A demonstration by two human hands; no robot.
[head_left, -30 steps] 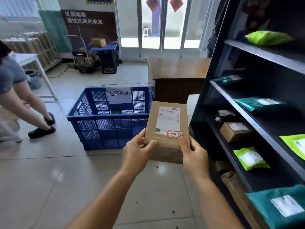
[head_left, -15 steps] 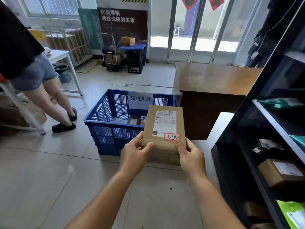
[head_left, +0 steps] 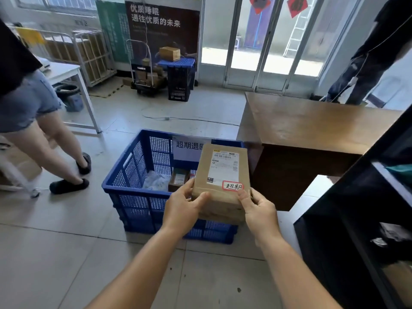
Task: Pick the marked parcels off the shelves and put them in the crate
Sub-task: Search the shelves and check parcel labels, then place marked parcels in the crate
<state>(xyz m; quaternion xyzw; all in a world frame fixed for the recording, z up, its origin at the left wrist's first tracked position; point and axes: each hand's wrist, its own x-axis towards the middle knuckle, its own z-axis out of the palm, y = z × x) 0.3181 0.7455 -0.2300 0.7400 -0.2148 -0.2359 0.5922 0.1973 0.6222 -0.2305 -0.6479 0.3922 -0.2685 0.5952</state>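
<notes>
A brown cardboard parcel (head_left: 223,175) with a white shipping label and a red-bordered handwritten sticker is held in both hands. My left hand (head_left: 182,210) grips its near left corner, and my right hand (head_left: 258,210) grips its near right corner. The parcel hangs above the near right part of the blue plastic crate (head_left: 133,192), which stands on the floor and carries a white paper sign on its far wall. Inside the crate lie a clear plastic bag (head_left: 156,181) and a small brown box (head_left: 179,179).
A brown wooden desk (head_left: 312,126) stands right of the crate. A dark shelf unit (head_left: 356,219) fills the right edge. A person in denim shorts (head_left: 33,103) walks at left beside a white table (head_left: 64,72). Another person (head_left: 367,63) stands at back right. A trolley (head_left: 142,68) and black crates (head_left: 179,83) are at the back.
I have moved closer to the crate with the parcel in both hands, and the view has turned left away from the shelves. The person at left has stepped nearer.
</notes>
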